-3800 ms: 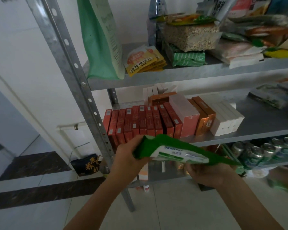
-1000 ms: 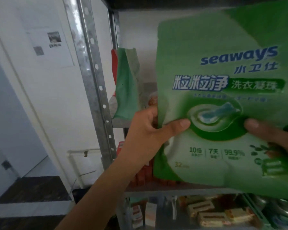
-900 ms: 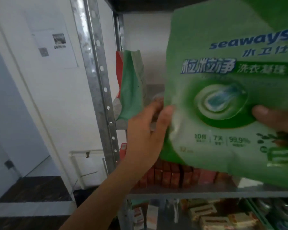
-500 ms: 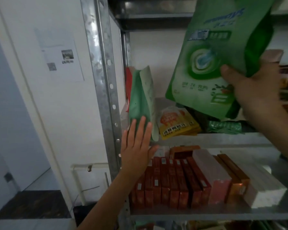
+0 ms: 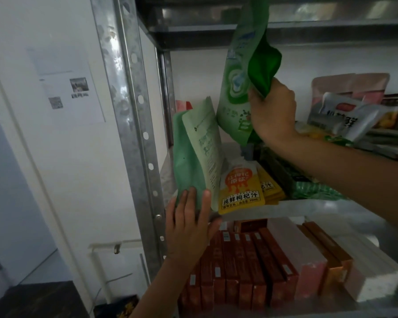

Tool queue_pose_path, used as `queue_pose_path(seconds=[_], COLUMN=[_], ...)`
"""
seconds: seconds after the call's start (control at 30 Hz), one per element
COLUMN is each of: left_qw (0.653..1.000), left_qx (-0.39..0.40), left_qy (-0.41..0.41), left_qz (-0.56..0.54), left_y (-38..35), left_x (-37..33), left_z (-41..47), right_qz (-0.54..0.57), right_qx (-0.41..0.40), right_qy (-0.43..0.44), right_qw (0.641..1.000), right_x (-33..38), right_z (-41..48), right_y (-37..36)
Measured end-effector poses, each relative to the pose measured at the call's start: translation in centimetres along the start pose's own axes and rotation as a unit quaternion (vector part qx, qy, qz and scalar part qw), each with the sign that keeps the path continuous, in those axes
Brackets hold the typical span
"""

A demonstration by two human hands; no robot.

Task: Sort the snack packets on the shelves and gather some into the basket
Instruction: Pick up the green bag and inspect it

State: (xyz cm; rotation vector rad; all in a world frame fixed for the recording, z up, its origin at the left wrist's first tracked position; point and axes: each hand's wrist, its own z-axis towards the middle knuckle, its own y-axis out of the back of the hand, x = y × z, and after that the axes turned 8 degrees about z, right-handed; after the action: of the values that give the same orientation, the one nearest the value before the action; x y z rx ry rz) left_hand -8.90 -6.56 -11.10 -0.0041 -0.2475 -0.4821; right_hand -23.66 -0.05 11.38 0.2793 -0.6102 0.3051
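Note:
My right hand (image 5: 271, 111) grips the lower right side of a green Seaways pouch (image 5: 241, 72) and holds it upright over the upper shelf (image 5: 308, 206). Just left of it a pale green pouch (image 5: 198, 154) stands at the shelf's left end. My left hand (image 5: 189, 223) has straight fingers touching that pouch's bottom edge. Yellow sachets (image 5: 241, 189) lie flat on the shelf beside it. No basket is in view.
A perforated steel upright (image 5: 133, 125) runs close by my left hand. More packets (image 5: 354, 115) are piled at the shelf's right end. Red, orange and white boxes (image 5: 262, 267) fill the shelf below. Another shelf (image 5: 285, 28) hangs low above the green pouch.
My left hand let go of the green Seaways pouch and dropped to the pale green pouch. My right hand carried the Seaways pouch up and into the upper shelf, turning it edge-on.

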Motion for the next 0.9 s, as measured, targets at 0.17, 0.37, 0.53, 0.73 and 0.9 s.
queue_pose_path(seconds=[0.17, 0.37, 0.53, 0.73, 0.9], left_qw=[0.999, 0.998, 0.998, 0.998, 0.998], left_qx=[-0.017, -0.017, -0.034, -0.041, -0.056], left_qy=[0.014, 0.037, 0.016, -0.014, -0.007], left_qz=[-0.027, -0.043, -0.04, -0.047, -0.041], left_y=[0.2, 1.2, 1.7, 0.8, 0.3], left_x=[0.0, -0.1, 0.4, 0.4, 0.2], left_z=[0.0, 0.7, 1.7, 2.0, 2.2], right_qz=[0.006, -0.034, -0.03, -0.011, 0.061], right_qx=[-0.014, 0.0, 0.042, 0.143, 0.092], right_qy=[-0.014, 0.002, -0.042, -0.143, -0.131], right_qw=[1.0, 0.999, 0.998, 0.979, 0.985], right_x=[-0.4, -0.1, -0.9, -3.7, -4.4], right_z=[-0.3, -1.8, -1.2, 0.1, 0.1], right_y=[-0.3, -3.3, -5.1, -6.8, -9.1])
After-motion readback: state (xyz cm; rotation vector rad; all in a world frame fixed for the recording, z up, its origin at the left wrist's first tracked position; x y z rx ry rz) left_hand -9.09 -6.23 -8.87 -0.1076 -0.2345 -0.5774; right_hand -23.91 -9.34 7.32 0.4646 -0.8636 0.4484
